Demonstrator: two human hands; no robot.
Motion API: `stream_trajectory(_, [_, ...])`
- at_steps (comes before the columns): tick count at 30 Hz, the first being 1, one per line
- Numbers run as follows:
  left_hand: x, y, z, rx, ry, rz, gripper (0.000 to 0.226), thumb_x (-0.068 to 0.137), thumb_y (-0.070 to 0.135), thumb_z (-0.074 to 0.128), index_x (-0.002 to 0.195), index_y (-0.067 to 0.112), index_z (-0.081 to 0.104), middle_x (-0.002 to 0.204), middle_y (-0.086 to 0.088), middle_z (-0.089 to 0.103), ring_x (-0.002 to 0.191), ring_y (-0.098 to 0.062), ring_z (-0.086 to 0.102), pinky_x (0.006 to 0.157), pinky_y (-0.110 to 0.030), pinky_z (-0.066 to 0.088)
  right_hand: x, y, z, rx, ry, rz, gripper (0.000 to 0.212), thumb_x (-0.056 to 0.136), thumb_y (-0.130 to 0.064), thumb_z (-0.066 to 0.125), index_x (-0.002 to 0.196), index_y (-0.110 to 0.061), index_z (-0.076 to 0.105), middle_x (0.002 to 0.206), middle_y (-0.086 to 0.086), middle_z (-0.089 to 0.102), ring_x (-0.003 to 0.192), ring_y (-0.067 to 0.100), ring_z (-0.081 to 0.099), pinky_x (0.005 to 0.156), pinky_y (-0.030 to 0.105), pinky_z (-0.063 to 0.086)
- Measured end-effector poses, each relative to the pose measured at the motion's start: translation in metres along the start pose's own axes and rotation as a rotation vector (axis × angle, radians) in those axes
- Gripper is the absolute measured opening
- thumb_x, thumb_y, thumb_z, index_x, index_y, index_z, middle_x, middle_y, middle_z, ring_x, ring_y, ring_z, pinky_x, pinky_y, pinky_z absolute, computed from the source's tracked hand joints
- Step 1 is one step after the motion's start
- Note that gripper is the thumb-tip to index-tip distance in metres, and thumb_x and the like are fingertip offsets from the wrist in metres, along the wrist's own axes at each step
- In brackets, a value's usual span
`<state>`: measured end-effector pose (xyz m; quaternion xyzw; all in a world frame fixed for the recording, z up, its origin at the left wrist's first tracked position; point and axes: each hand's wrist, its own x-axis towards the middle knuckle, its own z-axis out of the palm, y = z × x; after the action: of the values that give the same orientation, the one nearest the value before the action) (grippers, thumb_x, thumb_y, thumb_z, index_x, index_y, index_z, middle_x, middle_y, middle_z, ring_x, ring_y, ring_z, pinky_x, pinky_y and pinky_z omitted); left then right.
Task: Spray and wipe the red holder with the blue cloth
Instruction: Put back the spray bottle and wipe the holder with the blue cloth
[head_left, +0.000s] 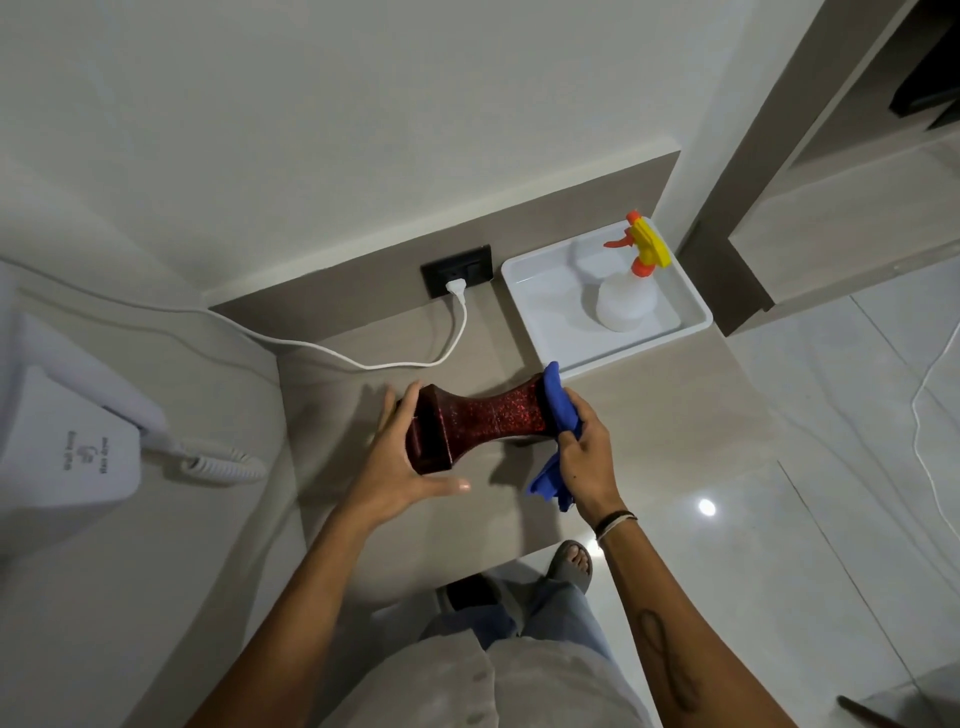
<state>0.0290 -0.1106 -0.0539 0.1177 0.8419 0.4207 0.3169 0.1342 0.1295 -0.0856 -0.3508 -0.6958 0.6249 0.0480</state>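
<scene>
The red holder, glittery and waisted, lies on its side above the beige counter. My left hand grips its open square end, fingers spread around it. My right hand holds the blue cloth, which is pressed over the holder's right end; loose cloth hangs below my palm. The white spray bottle with its yellow and orange trigger stands upright in the white tray at the back right, untouched.
A white cable runs from a black wall socket across the counter's back. A white appliance with a coiled cord sits at the left. The counter's front edge is near my legs; glossy floor lies to the right.
</scene>
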Motion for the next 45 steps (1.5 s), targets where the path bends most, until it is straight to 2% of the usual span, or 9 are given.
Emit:
stream_trajectory(7, [0.003, 0.005, 0.008, 0.095, 0.224, 0.085, 0.108, 0.048, 0.037, 0.089, 0.15, 0.03, 0.054, 0.139, 0.003, 0.065, 0.128, -0.025, 0.065, 0.11, -0.049, 0.057, -0.043, -0.009, 0.051, -0.278, -0.265, -0.337, 0.084, 0.092, 0.022, 0.042, 0.168, -0.011, 0.026, 0.177, 0.011, 0.022, 0.164, 0.03, 0.024, 0.135, 0.047, 0.023])
stream_trajectory(14, [-0.004, 0.001, 0.003, 0.16, 0.259, 0.042, 0.119, 0.044, 0.038, 0.087, 0.154, 0.007, 0.056, 0.146, -0.007, 0.061, 0.128, -0.023, 0.063, 0.107, -0.036, 0.054, -0.032, 0.02, 0.034, -0.528, -0.363, -0.54, 0.094, 0.088, 0.023, 0.04, 0.171, -0.015, 0.014, 0.181, -0.004, 0.002, 0.168, 0.018, -0.003, 0.138, 0.049, 0.01])
stream_trajectory(20, [0.0, 0.013, 0.006, 0.167, 0.252, 0.032, 0.126, 0.042, 0.044, 0.084, 0.159, 0.008, 0.052, 0.151, -0.007, 0.058, 0.136, -0.024, 0.059, 0.108, -0.029, 0.047, -0.042, -0.012, 0.048, -0.416, -0.281, -0.394, 0.061, 0.105, -0.009, 0.037, 0.166, -0.014, 0.033, 0.177, 0.004, 0.025, 0.166, 0.027, 0.022, 0.135, 0.054, 0.022])
stream_trajectory(23, [0.0, 0.009, 0.002, 0.137, 0.222, 0.04, 0.102, 0.043, 0.037, 0.088, 0.14, 0.017, 0.065, 0.133, -0.001, 0.069, 0.119, -0.023, 0.07, 0.1, -0.036, 0.059, -0.064, -0.013, 0.071, -0.371, -0.478, -0.551, 0.091, 0.088, 0.01, 0.043, 0.171, -0.016, 0.015, 0.181, -0.003, 0.008, 0.169, 0.019, 0.006, 0.137, 0.032, 0.01])
stream_trajectory(27, [-0.011, -0.003, 0.003, 0.17, 0.261, 0.011, 0.112, 0.044, 0.034, 0.089, 0.148, 0.007, 0.06, 0.133, 0.009, 0.057, 0.113, -0.007, 0.06, 0.091, 0.001, 0.04, -0.03, 0.01, 0.036, -0.541, -0.364, -0.514, 0.101, 0.084, 0.028, 0.049, 0.17, -0.014, 0.015, 0.18, -0.003, 0.002, 0.169, 0.023, -0.001, 0.138, 0.049, 0.008])
stream_trajectory(32, [-0.01, -0.002, 0.008, 0.148, 0.266, 0.004, 0.11, 0.043, 0.033, 0.091, 0.146, 0.008, 0.061, 0.132, -0.004, 0.064, 0.117, -0.027, 0.068, 0.1, -0.037, 0.058, -0.046, -0.017, 0.063, -0.392, -0.363, -0.387, 0.064, 0.106, 0.003, 0.041, 0.167, -0.014, 0.032, 0.179, 0.003, 0.016, 0.168, 0.029, 0.014, 0.137, 0.052, 0.016])
stream_trajectory(36, [-0.013, -0.013, 0.003, 0.109, 0.253, -0.001, 0.095, 0.043, 0.028, 0.09, 0.135, 0.016, 0.068, 0.122, -0.001, 0.069, 0.111, -0.025, 0.072, 0.095, -0.04, 0.06, -0.062, -0.003, 0.069, -0.491, -0.473, -0.688, 0.095, 0.089, 0.021, 0.049, 0.171, -0.015, 0.016, 0.181, -0.003, 0.007, 0.169, 0.019, 0.002, 0.138, 0.035, 0.006])
stream_trajectory(42, [-0.009, -0.016, -0.002, 0.036, 0.288, -0.066, 0.072, 0.049, 0.043, 0.096, 0.118, 0.046, 0.073, 0.11, 0.016, 0.076, 0.101, -0.002, 0.074, 0.087, -0.026, 0.059, -0.016, 0.009, 0.006, -0.364, -0.034, -0.291, 0.07, 0.092, 0.027, 0.046, 0.158, 0.003, 0.043, 0.166, 0.02, 0.042, 0.157, 0.041, 0.039, 0.131, 0.048, 0.03])
stream_trajectory(45, [-0.002, -0.009, -0.005, -0.138, 0.28, -0.192, 0.054, 0.052, 0.052, 0.098, 0.103, 0.055, 0.079, 0.1, 0.019, 0.086, 0.093, -0.003, 0.082, 0.092, -0.042, 0.067, -0.01, 0.001, -0.001, -0.077, -0.038, -0.041, 0.069, 0.094, 0.023, 0.039, 0.156, -0.006, 0.048, 0.153, 0.013, 0.057, 0.137, 0.021, 0.06, 0.126, 0.042, 0.041])
